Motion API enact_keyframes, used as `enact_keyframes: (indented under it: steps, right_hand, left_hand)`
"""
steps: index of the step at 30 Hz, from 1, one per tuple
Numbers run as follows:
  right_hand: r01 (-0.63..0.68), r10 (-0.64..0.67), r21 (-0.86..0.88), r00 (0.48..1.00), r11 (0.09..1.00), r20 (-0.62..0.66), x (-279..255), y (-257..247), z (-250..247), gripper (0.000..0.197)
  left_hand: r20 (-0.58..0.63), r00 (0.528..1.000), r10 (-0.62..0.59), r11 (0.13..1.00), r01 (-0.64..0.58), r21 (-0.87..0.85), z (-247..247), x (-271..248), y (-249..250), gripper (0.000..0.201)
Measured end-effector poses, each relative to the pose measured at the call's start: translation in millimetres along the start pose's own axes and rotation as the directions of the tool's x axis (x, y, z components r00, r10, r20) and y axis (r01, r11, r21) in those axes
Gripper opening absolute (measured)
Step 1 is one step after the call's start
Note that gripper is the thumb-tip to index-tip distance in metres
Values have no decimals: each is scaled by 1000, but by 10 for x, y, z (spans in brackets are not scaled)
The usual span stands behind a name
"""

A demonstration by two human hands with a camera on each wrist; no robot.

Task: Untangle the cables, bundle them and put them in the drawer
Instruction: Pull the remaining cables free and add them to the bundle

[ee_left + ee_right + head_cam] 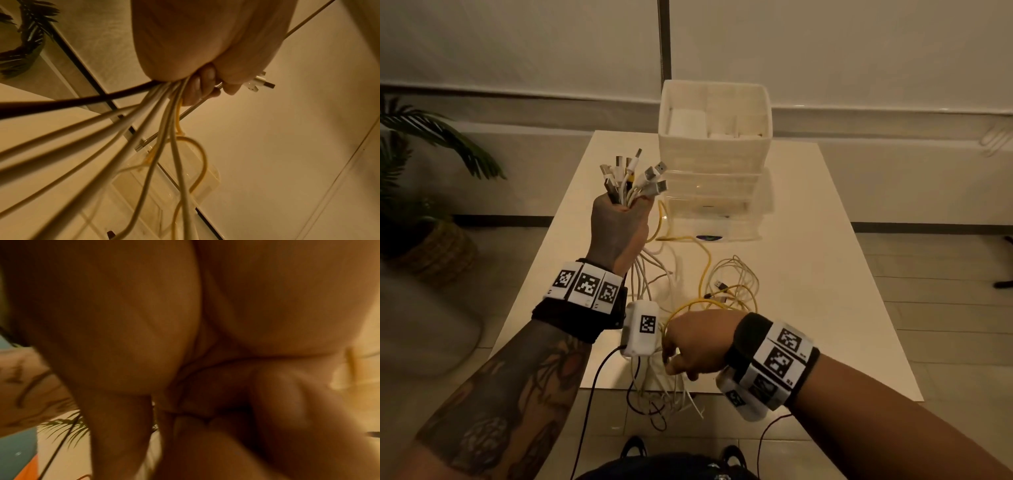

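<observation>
The left hand (619,229) was raised in a fist around a sheaf of cables (650,281), their USB plugs (635,178) fanning out above the knuckles. In the left wrist view its fingers (200,86) curled tight round white, yellow and one dark cord. At 5 o'clock from it, the right hand (698,342) was lowered at the counter's near edge, fingers curled down among the hanging cords; whether it pinched one I cannot tell. Loose yellow and white loops (729,284) lay on the counter (825,274) at 12 o'clock of the right hand. Beyond them stood a clear plastic drawer unit (717,212) with a white basket (714,137) on top.
</observation>
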State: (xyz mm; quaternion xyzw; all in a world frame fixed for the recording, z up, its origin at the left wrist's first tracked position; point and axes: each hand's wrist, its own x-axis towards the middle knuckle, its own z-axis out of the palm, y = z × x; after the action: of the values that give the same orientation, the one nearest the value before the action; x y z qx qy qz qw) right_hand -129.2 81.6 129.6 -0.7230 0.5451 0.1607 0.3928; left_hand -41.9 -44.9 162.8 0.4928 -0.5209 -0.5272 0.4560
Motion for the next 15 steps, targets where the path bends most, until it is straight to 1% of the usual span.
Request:
enact_keyframes:
  steps: [2, 4, 5, 6, 7, 8, 9, 10, 11, 12, 13, 14, 15]
  right_hand:
    - [-26, 27, -86, 1000, 996, 15, -24, -91, 58, 35]
    - [-1, 5, -162, 1000, 987, 24, -130, -171, 41, 35]
    - [27, -24, -127, 999, 991, 24, -195, -177, -11, 33]
    - [41, -42, -60, 999, 997, -15, -245, -157, -88, 31]
    - [40, -41, -16, 993, 999, -114, -255, -95, -176, 29]
    - [11, -5, 22, 965, 1000, -263, -233, 12, -271, 26]
    - [-37, 71, 89, 904, 995, -421, -191, 152, -341, 21]
    - [-92, 168, 166, 833, 982, -527, -142, 289, -375, 11]
    - [-156, 261, 227, 778, 961, -571, -94, 414, -385, 19]
    - [-210, 316, 247, 774, 946, -549, -34, 512, -358, 46]
    - [-232, 322, 237, 814, 943, -484, 32, 578, -310, 65]
    - [-236, 308, 215, 851, 948, -424, 83, 592, -253, 71]
    - [-214, 273, 188, 880, 959, -389, 119, 590, -207, 63]
  left_hand:
    - [19, 1000, -16, 1000, 16, -14, -16, 2, -5, 14]
    - [32, 999, -35, 999, 36, -24, -31, 8, -19, 16]
    - [42, 998, -43, 999, 44, -29, -41, 17, -27, 17]
    - [52, 998, -47, 998, 49, -31, -48, 20, -27, 19]
    - [66, 997, -49, 998, 52, -33, -56, 21, -23, 21]
    - [78, 996, -54, 998, 56, -36, -63, 21, -16, 23]
    - [87, 994, -60, 997, 63, -34, -70, 20, -10, 25]
    - [94, 993, -68, 997, 72, -30, -73, 12, 3, 26]
    - [98, 992, -75, 997, 78, -28, -76, 1, 10, 27]
    - [101, 992, -74, 997, 78, -29, -74, -8, 16, 26]
    - [105, 992, -67, 997, 71, -30, -75, -16, 21, 26]
    - [111, 992, -61, 997, 65, -28, -82, -22, 22, 26]
    - [119, 991, -59, 998, 63, -30, -85, -23, 23, 26]
